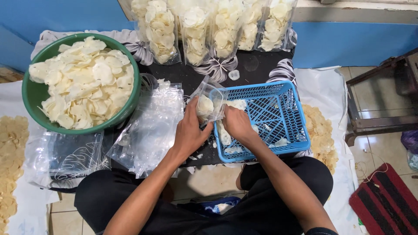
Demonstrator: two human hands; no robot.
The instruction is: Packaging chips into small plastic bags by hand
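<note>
Black mat, green bowl, filled bags

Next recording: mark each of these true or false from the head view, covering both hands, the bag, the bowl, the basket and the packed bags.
1. The left hand holds a small clear plastic bag with pale chips inside. True.
2. The round green plastic bowl is empty. False: it is heaped with pale round chips.
3. The right hand is inside the blue plastic lattice basket. True.
4. The blue basket is full to the rim. False: only a few chips lie on its bottom.
5. Filled clear bags of chips stand in a row at the far edge. True.
</note>
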